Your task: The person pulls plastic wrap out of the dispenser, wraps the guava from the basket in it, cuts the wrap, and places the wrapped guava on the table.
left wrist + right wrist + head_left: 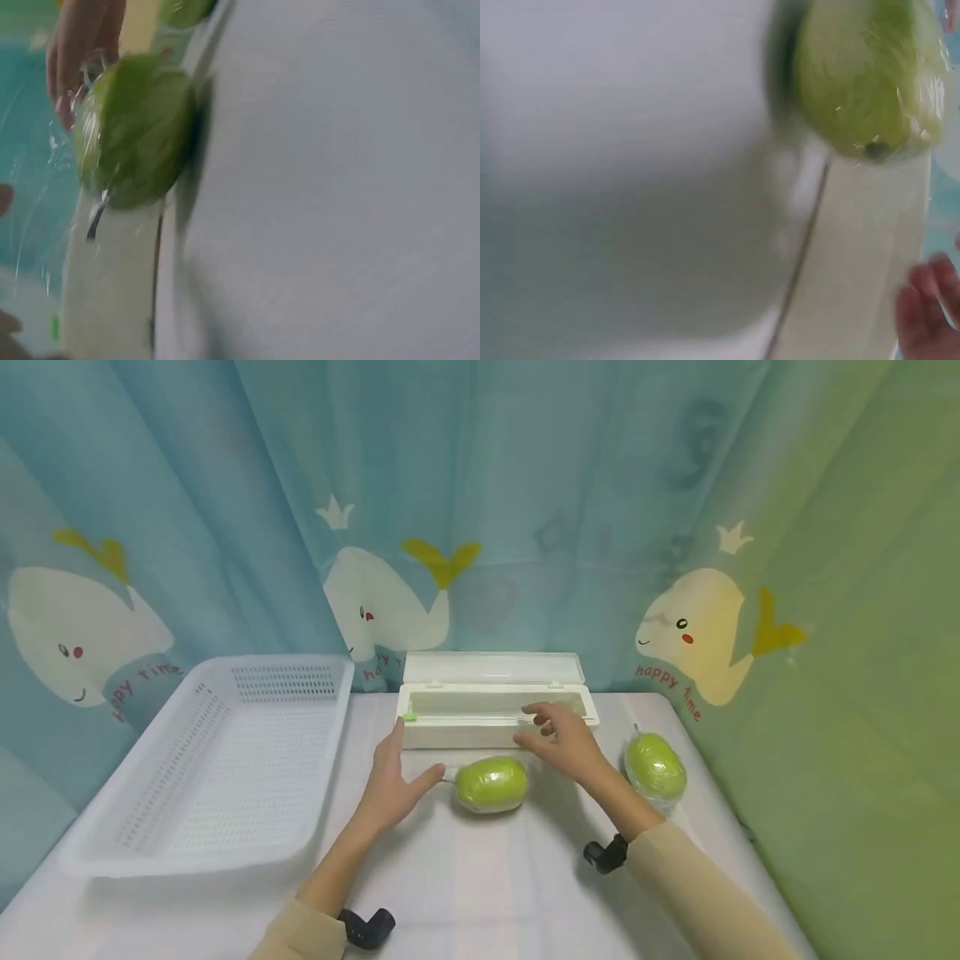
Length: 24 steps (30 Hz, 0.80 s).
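Note:
A long white cling film dispenser [457,737] stands at the back with its lid [491,668] raised. My left hand [386,793] is at its left end, fingers straight near the small green slider [409,717], thumb spread toward a green pear [491,783]. That pear lies on its side before the dispenser, its stem to the left; clear film glints around it in the left wrist view. My right hand [566,747] hovers at the dispenser's right front, fingers loosely bent, thumb apart. Whether either hand touches the clear film is hard to tell.
A second green pear [656,767] in clear wrap lies to the right, beyond my right forearm. At the left stands a large white perforated basket [322,777]. A pale cloth covers the table [480,893]. Blue and green curtains [525,485] hang behind and at the right.

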{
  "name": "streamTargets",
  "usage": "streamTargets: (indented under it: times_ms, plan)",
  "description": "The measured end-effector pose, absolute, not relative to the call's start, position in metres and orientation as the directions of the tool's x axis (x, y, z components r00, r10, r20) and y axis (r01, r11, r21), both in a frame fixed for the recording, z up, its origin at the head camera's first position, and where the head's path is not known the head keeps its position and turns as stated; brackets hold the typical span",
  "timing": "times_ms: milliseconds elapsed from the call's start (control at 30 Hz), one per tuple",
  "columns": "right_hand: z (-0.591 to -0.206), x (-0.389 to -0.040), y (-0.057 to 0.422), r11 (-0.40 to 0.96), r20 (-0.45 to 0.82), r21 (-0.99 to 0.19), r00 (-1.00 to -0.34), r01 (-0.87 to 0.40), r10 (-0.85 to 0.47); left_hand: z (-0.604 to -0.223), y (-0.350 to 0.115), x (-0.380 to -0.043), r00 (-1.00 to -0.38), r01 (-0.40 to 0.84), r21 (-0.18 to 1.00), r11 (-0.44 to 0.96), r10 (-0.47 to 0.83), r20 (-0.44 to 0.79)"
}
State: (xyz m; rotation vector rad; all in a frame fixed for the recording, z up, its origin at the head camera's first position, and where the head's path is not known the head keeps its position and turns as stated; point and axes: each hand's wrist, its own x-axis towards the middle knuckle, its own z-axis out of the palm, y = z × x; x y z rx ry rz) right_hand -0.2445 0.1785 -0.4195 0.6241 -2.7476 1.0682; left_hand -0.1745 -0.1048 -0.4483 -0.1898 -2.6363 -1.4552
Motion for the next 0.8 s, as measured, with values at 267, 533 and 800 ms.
streamTargets:
  times_ms: [267,533,800]
  plan:
    - [-0.440,-0.216,0.200,0.418,0.151,-0.778,-0.786,-0.469,-0.600,-0.419,-0.051,-0.127,-0.876,0.465,0.358,0.810,0.361,0.322]
    - [-0.444,-0.197,0.206,0.374,0.136,-0.820,-0.783,-0.433,-0.607,-0.426,-0.014,-0.114,-0.878,0.476,0.278,0.834,0.435,0.198]
    - [-0.446,-0.193,0.205,0.492,0.033,-0.830,-0.904,-0.263,-0.427,-0.434,0.002,-0.118,-0.901,0.433,0.250,0.866,0.404,0.159]
